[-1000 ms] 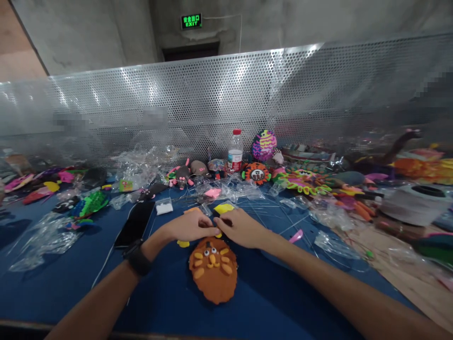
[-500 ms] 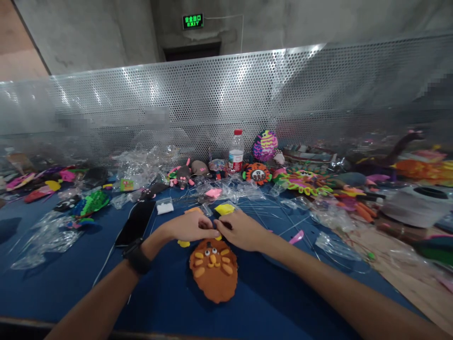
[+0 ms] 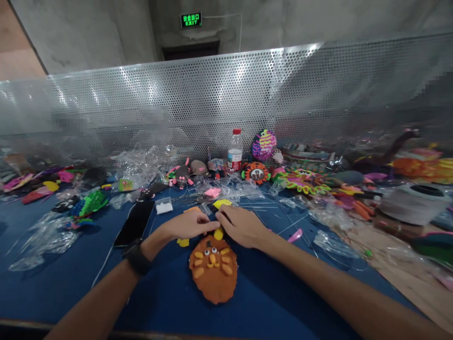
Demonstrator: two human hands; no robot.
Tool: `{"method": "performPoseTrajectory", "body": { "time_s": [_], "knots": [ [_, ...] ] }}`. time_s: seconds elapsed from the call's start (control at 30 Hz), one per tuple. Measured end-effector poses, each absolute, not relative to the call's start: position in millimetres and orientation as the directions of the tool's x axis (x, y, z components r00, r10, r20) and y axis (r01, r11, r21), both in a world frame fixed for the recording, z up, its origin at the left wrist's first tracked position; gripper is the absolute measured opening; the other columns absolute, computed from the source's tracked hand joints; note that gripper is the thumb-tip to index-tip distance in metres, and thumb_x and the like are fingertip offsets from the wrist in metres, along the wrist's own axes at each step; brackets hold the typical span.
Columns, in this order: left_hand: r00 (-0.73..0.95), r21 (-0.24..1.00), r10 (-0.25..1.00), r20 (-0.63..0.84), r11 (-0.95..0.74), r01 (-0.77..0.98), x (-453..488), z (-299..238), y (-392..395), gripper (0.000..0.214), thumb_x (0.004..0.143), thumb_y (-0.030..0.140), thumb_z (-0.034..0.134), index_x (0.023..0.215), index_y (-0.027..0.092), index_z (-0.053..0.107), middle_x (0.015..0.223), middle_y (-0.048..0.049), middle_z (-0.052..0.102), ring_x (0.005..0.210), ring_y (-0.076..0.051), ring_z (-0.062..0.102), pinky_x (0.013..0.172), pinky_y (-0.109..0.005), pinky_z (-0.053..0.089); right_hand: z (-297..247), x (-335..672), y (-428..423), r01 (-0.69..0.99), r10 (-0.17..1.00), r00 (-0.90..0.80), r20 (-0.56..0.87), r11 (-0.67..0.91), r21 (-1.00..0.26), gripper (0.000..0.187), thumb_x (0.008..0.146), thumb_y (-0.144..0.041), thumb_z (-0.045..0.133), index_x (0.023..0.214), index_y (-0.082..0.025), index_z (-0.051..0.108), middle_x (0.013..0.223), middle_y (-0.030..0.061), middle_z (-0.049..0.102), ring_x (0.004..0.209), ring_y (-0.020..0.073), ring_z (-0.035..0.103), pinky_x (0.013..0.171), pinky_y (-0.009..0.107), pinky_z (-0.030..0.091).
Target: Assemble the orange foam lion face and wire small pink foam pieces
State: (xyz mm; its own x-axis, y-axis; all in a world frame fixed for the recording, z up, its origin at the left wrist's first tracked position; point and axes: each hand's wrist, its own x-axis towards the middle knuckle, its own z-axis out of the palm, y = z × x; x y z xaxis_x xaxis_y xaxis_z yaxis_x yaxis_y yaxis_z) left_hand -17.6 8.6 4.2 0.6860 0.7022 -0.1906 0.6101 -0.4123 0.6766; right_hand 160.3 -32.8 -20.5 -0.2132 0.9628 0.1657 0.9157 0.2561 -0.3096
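Blue table [image 3: 159,302]: orange face [image 3: 214,285] lies nearer than both hands [image 3: 188,224] [image 3: 244,227] pinching yellow clay [image 3: 218,234]

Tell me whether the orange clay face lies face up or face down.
Face up: the orange clay face lies on the blue table with its two white eyes and yellowish nose showing.

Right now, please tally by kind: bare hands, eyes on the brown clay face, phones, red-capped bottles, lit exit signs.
Left hand and right hand, bare: 2
Eyes on the brown clay face: 2
Black phone: 1
Red-capped bottle: 1
Lit exit sign: 1
Total: 7
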Motion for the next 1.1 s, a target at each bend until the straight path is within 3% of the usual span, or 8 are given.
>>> {"method": "performPoseTrajectory", "body": {
  "time_s": [0.1,0.27,0.37,0.6,0.87,1.1],
  "knots": [
    [0.669,0.662,0.716,-0.201,-0.404,0.631,-16,6,7,0.041,0.071,0.055,0.061,0.069,0.015,0.063,0.063,-0.0009,0.058,0.060,-0.012,0.049,0.054,-0.024,0.032,-20,162,-31,0.902,0.968,-0.205,0.145,0.244,-0.356,0.035,0.095,-0.037,0.029,0.086,-0.020,0.058,0.090,0.0074,0.067,0.079,0.0189,0.059,0.060,0.027,0.030],
    [0.627,0.645,0.751,-0.208,-0.376,0.665,-14,2,4,0.040,0.062,0.054,0.070,0.069,0.015,0.062,0.065,-0.0003,0.058,0.060,-0.012,0.050,0.054,-0.024,0.033,-23,161,-33,0.874,0.943,-0.292,0.162,0.331,-0.355,0.019,0.087,-0.032,0.047,0.082,-0.020,0.061,0.082,0.0049,0.066,0.071,0.0166,0.056,0.056,0.026,0.027],
    [0.627,0.641,0.749,-0.217,-0.375,0.669,-14,0,3,0.040,0.062,0.054,0.070,0.068,0.016,0.061,0.064,0.0003,0.056,0.060,-0.012,0.049,0.053,-0.024,0.032,-25,162,-34,0.872,0.928,-0.328,0.177,0.369,-0.322,0.016,0.086,-0.029,0.048,0.082,-0.020,0.060,0.083,0.0046,0.065,0.072,0.0168,0.056,0.056,0.026,0.025],
    [0.700,0.563,0.680,-0.218,-0.499,0.659,-16,10,2,0.045,0.081,0.055,0.048,0.060,0.015,0.054,0.056,0.0018,0.045,0.054,-0.010,0.039,0.051,-0.025,0.026,-23,164,-32,0.831,0.912,-0.368,0.182,0.410,-0.376,0.033,0.096,-0.032,0.030,0.081,-0.021,0.057,0.085,0.0038,0.065,0.076,0.0161,0.056,0.059,0.026,0.027],
    [0.712,0.554,0.623,-0.323,-0.486,0.676,-16,26,-4,0.032,0.082,0.044,0.051,0.078,0.015,0.063,0.068,-0.0002,0.056,0.064,-0.012,0.047,0.058,-0.024,0.033,-23,161,-35,0.799,0.863,-0.467,0.195,0.505,-0.325,0.027,0.091,-0.024,0.041,0.070,-0.018,0.056,0.073,0.0025,0.061,0.069,0.0134,0.052,0.056,0.025,0.025],
    [0.710,0.612,0.620,-0.334,-0.430,0.663,-18,19,-2,0.036,0.078,0.050,0.056,0.080,0.014,0.064,0.067,0.0002,0.054,0.063,-0.011,0.046,0.058,-0.024,0.033,-21,162,-33,0.698,0.872,-0.418,0.254,0.488,-0.525,0.028,0.092,-0.029,0.039,0.072,-0.018,0.055,0.064,-0.0008,0.054,0.059,0.0109,0.045,0.057,0.024,0.029]
  ]
}}
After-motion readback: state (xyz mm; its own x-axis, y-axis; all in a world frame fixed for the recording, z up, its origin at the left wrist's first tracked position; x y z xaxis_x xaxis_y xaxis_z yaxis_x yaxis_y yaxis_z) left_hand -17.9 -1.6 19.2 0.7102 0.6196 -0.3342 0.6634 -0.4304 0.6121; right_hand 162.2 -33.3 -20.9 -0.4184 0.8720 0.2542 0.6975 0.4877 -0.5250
